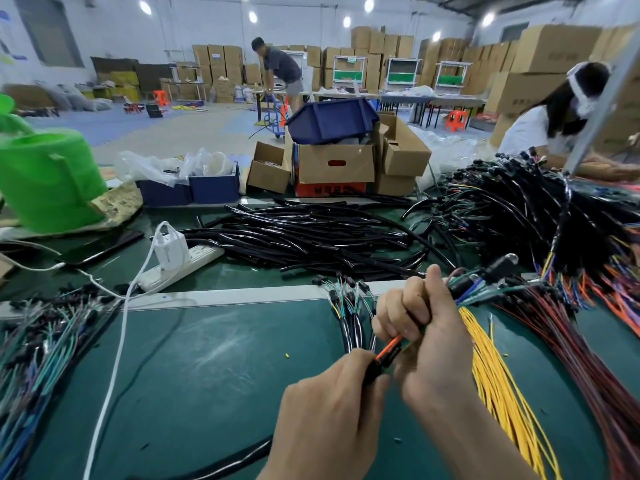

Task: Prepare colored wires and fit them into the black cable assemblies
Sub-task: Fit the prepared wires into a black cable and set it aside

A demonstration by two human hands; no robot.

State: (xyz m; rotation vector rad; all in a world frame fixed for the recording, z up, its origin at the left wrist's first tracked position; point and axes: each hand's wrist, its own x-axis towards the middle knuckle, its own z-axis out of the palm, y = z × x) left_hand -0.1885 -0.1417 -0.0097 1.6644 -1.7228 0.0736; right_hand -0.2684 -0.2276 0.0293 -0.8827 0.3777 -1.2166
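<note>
Well to the right of the white power strip (180, 268) and nearer the camera, the left hand (329, 410) pinches the end of a black sheathed cable (375, 367). The right hand (426, 337) is curled round a bunch of coloured leads. A thin orange wire (389, 348) runs between the two hands above the dark green worktop (207, 358). This looks like one fitting under way, and I cannot tell whether the orange wire is seated yet. Much seems done: a big heap of black assemblies with coloured tails (512, 209) lies far right of the power strip, and a tangle of similar ones (41, 341) lies to its left. Much also seems left: a pile of bare black tubes (304, 237) sits just right of the strip. Loose bundles of yellow wires (495, 375) and dark red wires (571, 341) wait further right, beyond the hands.
</note>
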